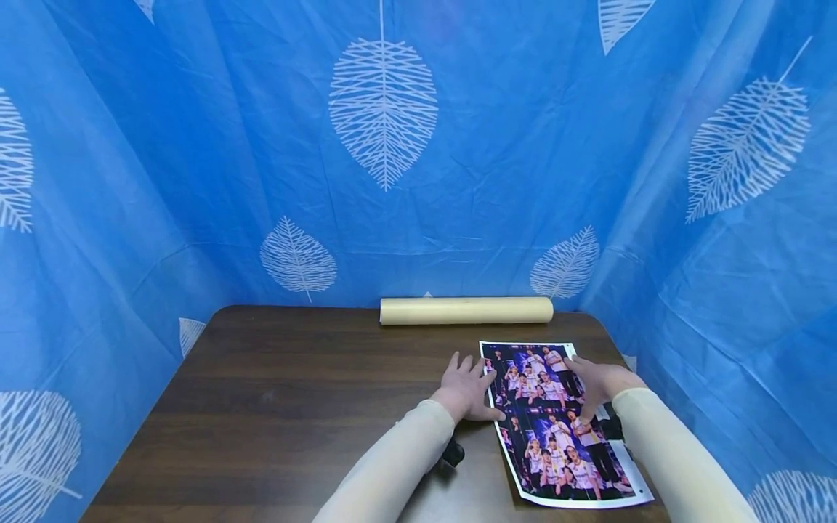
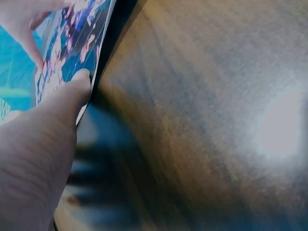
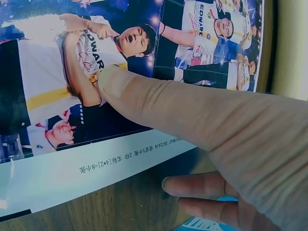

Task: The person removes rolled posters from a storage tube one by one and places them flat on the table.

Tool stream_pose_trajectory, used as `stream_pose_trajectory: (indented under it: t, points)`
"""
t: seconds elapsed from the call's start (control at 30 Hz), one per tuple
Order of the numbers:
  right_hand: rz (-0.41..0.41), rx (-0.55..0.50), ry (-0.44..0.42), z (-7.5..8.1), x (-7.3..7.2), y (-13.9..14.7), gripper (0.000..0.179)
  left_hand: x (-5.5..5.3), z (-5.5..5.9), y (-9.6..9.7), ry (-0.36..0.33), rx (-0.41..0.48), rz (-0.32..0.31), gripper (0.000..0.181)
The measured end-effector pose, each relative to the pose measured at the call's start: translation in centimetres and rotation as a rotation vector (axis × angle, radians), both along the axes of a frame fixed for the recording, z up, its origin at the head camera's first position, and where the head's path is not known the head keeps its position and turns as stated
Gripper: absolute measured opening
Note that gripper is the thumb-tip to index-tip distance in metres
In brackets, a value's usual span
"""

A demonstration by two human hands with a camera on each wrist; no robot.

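Paper sheet (image 1: 516,436), just one, bearing two group pictures (image 1: 562,461), between my two hands, left hand (image 1: 466,390) spread, right hand (image 1: 598,385) loosely open, neither gripping, one cream roll (image 1: 466,311) beyond both, margin lettering (image 3: 127,155) near my right thumb (image 3: 144,94) legible only in the right-wrist view

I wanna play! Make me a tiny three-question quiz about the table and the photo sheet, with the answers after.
1. True or false: the table is bright red.
2. What lies behind the photo sheet, near the curtain? A) a cup, B) a pale roll, C) a shoe.
3. How many hands are at the photo sheet?

Key:
1. False; it's dark brown.
2. B.
3. Two: the left hand and right hand.
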State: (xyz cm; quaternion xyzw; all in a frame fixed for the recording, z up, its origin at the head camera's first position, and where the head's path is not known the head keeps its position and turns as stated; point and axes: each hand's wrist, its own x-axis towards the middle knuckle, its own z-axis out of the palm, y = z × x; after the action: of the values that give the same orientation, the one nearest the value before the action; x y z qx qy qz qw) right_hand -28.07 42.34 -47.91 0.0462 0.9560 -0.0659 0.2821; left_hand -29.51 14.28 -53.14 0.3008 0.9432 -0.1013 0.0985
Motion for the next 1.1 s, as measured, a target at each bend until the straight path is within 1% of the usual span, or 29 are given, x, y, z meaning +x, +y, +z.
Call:
stream_pose_trajectory:
  t: [0.1, 0.2, 0.27, 0.37, 0.43, 0.57, 0.7, 0.77, 0.87, 0.97, 1.1]
  points:
    - [0.005, -0.003, 0.013, -0.2, 0.1, 0.0, 0.134, 0.3, -0.2, 0.1, 0.046, -0.016, -0.029, 0.090]
    - [-0.012, -0.001, 0.017, -0.4, 0.2, 0.3, 0.137, 0.8, -0.2, 0.2, 0.122, -0.020, -0.097, 0.084]
    - [-0.011, 0.003, 0.013, -0.5, 0.3, 0.6, 0.137, 1.3, -0.1, 0.3, 0.174, -0.031, -0.142, 0.081]
    - [0.001, 0.004, 0.013, -0.5, 0.4, 1.0, 0.137, 2.3, 0.2, 0.5, 0.208, -0.048, -0.177, 0.086]
    - [0.018, -0.001, 0.016, -0.5, 0.6, 1.2, 0.136, 3.1, 0.3, 0.6, 0.204, -0.060, -0.183, 0.093]
    - [0.019, -0.002, 0.029, -0.5, 1.0, 1.6, 0.137, 4.6, 0.3, 1.1, 0.181, -0.079, -0.182, 0.105]
    - [0.030, 0.003, 0.030, -0.4, 1.3, 1.9, 0.135, 5.7, 0.2, 1.6, 0.159, -0.096, -0.171, 0.114]
    - [0.026, 0.007, 0.033, -0.4, 1.3, 2.0, 0.135, 5.9, 0.0, 1.6, 0.147, -0.100, -0.161, 0.118]
    - [0.009, 0.006, 0.033, -0.4, 1.3, 2.0, 0.136, 5.8, -0.1, 1.4, 0.120, -0.086, -0.150, 0.119]
    - [-0.003, -0.003, 0.028, -0.3, 1.2, 1.9, 0.138, 5.5, -0.1, 1.2, 0.069, -0.060, -0.130, 0.119]
    - [0.000, -0.011, 0.033, -0.1, 1.1, 1.6, 0.135, 4.8, -0.2, 1.0, 0.027, -0.031, -0.106, 0.120]
